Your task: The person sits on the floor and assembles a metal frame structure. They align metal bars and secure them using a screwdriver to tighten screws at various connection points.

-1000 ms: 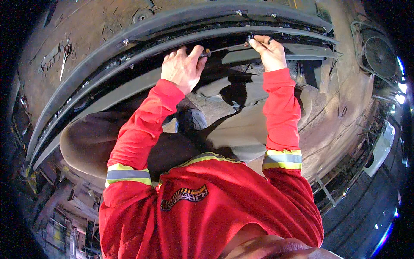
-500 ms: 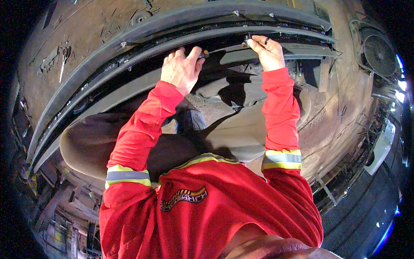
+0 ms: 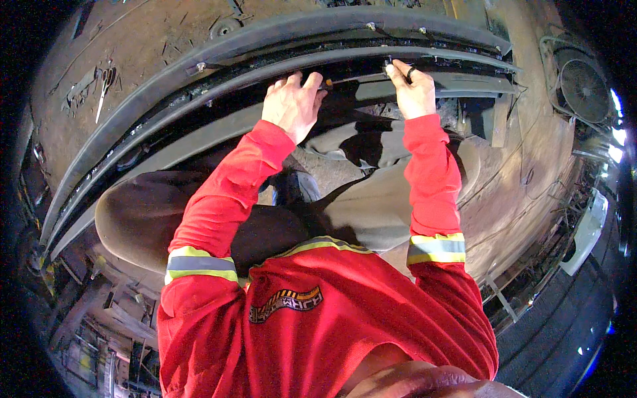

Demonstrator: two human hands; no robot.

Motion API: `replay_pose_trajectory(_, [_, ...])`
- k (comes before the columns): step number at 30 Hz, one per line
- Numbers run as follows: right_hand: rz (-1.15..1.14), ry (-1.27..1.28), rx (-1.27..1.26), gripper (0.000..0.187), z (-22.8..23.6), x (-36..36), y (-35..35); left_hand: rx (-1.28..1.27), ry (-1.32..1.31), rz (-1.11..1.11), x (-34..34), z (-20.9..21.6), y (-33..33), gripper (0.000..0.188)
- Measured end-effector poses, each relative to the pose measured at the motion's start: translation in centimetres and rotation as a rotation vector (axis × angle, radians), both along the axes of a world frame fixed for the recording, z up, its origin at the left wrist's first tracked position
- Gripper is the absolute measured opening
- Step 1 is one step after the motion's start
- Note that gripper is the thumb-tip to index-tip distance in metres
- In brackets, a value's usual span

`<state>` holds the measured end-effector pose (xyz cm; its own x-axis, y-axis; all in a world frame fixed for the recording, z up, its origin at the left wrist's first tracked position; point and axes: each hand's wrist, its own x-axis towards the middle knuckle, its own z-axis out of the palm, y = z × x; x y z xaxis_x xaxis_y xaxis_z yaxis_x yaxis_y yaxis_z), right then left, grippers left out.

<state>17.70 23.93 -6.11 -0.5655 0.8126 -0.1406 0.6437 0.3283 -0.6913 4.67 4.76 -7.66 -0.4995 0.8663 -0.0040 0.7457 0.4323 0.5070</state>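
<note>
Long grey metal rails (image 3: pixel 219 76), curved in the view, lie side by side across the floor with a dark gap between them. My left hand (image 3: pixel 290 106) is closed over the nearer part of the middle rail. By its thumb shows a small dark piece with an orange end (image 3: pixel 326 84); the fingers hide most of what they hold. Farther right, my right hand (image 3: pixel 417 94) pinches a small dark and metallic fastener (image 3: pixel 388 65) at the same rail. Other shiny bolts (image 3: pixel 201 67) stick out of the far rail.
Scissors (image 3: pixel 105 89) lie on the brown floor (image 3: pixel 156 50) at the far left, near a small round disc (image 3: pixel 225 27). A round black fan (image 3: pixel 584 81) stands at the right. My bent legs (image 3: pixel 365 192) are close below the rails.
The whole view has shifted slightly. My left hand has slid a little to the right along the rail. My right hand stays at the fastener, its fingers slightly repositioned.
</note>
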Motion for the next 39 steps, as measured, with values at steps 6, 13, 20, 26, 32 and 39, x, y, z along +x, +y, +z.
replay_pose_trajectory(6, [-0.033, 0.013, -0.012, 0.045, 0.2, -0.1, -0.8, 0.029, 0.017, 0.056, 0.3, -0.1, -0.1, 0.025])
replay_pose_trajectory(13, [-0.138, 0.157, -0.185, 0.035, -0.1, 0.4, -0.5, 0.149, -0.066, 0.021, -0.5, 1.4, 0.1, 0.025])
replay_pose_trajectory(20, [0.085, 0.146, -0.361, 0.028, -0.2, 1.6, 1.2, 0.308, -0.214, 0.051, -1.1, 9.5, 2.5, 0.028])
replay_pose_trajectory(26, [0.333, 0.093, -0.035, 0.021, 1.1, 0.1, -0.4, 0.501, -0.191, -0.013, 2.6, 11.6, 5.7, 0.022])
replay_pose_trajectory(32, [0.159, 0.018, 0.193, 0.019, -0.7, 0.7, -1.3, 0.552, 0.008, -0.092, 4.9, 14.1, 14.1, 0.018])
replay_pose_trajectory(39, [0.109, 0.033, 0.253, 0.018, -2.7, 2.0, -1.8, 0.554, 0.075, -0.543, 10.6, 8.5, 25.9, 0.02])
